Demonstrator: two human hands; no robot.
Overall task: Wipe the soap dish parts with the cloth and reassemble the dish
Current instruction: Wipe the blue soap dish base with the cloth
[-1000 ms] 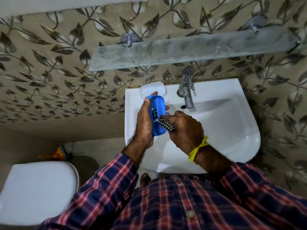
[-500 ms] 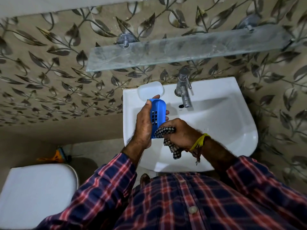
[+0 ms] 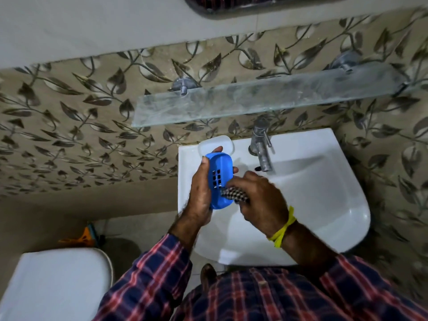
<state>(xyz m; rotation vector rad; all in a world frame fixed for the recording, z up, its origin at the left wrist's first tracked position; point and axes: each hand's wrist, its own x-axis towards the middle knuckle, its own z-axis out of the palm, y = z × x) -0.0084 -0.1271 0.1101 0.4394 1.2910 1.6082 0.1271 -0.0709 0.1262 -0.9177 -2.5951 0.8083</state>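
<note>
L hand [image 3: 201, 193] clamps blue tray [image 3: 220, 180] on edge, grid facing 3 o'clock so R hand [image 3: 260, 200], fist round cloth [image 3: 234, 195], reaches inside. White base [image 3: 216, 144] parked at 12, sink [image 3: 324, 205] rim.

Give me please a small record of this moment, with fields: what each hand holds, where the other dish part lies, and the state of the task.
left hand: left hand grips the blue slotted tray, held upright on edge over the sink
right hand: right hand presses the checked cloth against the tray's lower part
other part: white dish base lies on the sink rim, left of the tap
shelf: glass shelf on the wall above the sink
task state: wiping under way; dish not yet reassembled
</note>
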